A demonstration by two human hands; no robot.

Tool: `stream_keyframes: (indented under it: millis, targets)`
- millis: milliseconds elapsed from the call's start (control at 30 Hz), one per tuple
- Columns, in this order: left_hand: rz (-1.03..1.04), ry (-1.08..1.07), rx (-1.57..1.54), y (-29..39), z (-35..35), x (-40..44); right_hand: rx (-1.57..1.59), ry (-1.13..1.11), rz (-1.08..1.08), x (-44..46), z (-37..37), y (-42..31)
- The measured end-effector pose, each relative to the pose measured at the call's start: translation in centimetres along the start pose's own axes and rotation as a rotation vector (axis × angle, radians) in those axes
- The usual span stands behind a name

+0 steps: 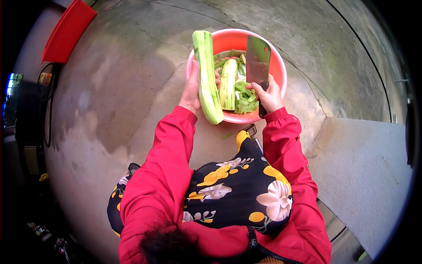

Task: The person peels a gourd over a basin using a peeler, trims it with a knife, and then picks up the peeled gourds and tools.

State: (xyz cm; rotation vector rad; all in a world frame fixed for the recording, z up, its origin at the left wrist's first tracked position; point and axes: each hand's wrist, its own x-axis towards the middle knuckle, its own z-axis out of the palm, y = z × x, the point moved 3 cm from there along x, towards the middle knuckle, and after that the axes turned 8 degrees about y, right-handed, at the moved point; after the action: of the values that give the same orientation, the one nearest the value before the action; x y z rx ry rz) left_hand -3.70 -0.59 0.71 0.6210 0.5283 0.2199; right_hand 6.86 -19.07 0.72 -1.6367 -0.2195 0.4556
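Two bare hands worked over one pink plastic basin (233, 41) on the concrete floor (151, 81). The left hand (191, 91) had its fingers clamped around one long peeled gourd (205, 75), which slanted across the basin's left side, its lower end reaching past the near rim. The right hand (270, 95) had its fingers closed on the black handle of one cleaver (257, 59), the single broad blade pointing away from the person, over the basin's right half. A second peeled gourd (227, 86) lay inside the basin, between the hands, beside one heap of green peelings (245, 99), too tangled to count.
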Motion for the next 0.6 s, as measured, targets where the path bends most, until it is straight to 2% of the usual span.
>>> stream_keyframes:
  millis: [33, 100, 133, 200, 267, 367, 400, 500, 600]
  targets:
    - [0.004, -0.019, -0.01, 0.1, 0.4, -0.2, -0.001, -0.001, 0.001, 0.0, 0.1, 0.4]
    - [0.009, -0.037, -0.02, 0.0, 0.5, -0.3, -0.152, 0.157, -0.15, 0.0, 0.0, 1.2]
    - [0.022, 0.011, 0.062, -0.1, 0.5, -0.2, -0.151, 0.156, -0.151, -0.1, 0.2, 1.1]
    - [0.033, 0.058, 0.144, -0.3, 0.7, 0.0, -0.301, 0.216, -0.287, -0.9, 0.3, 0.7]
    - [0.135, 0.118, 0.144, 0.3, 1.9, -0.6, -0.237, 0.157, -0.28, -2.1, 0.7, -0.6]
    - [0.084, 0.184, 0.072, 0.4, 0.4, 0.2, -0.283, 0.108, -0.444, -4.9, 1.5, -2.5]
    - [0.089, 0.19, 0.072, 0.6, 0.1, 0.3, -0.319, 0.104, -0.565, -5.7, 1.9, -3.0]
    - [0.069, 0.166, 0.009, 1.0, -0.3, 0.6, -0.476, 0.002, -0.707, -8.0, 2.2, -3.6]
    - [-0.086, -0.025, 0.001, 1.4, -0.4, 0.5, -0.596, -0.092, -0.802, -9.5, 2.8, -4.4]
